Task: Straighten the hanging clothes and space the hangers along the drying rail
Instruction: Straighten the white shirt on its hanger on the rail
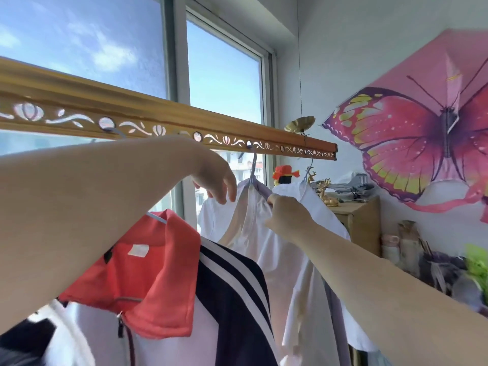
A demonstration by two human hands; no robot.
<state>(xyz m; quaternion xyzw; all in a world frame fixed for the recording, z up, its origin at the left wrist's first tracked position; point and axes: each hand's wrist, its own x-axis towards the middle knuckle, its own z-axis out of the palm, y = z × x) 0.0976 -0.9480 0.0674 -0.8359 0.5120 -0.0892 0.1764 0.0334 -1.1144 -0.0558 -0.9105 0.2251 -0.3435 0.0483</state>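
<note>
- From the head camera, I see the drying rail (169,112) crossing the window, its left end cut off by the frame edge.
- Under the rail's right half, a pale shirt (253,233) hangs from a hanger hook (254,165). The hanger's shoulders are hidden inside the cloth.
- Just below that hook, the right hand (286,215) pinches the pale shirt's collar with curled fingers.
- The left hand (216,180) droops onto the pale shirt's other shoulder. It is blurred, so I cannot tell whether it grips.
- Nearer the rail's right end, a white shirt (324,207) hangs partly behind the right hand.
- Below the rail's middle hangs a red-collared jacket (158,273), with its hem out of frame. The left forearm hides its hanger's hook.
</note>
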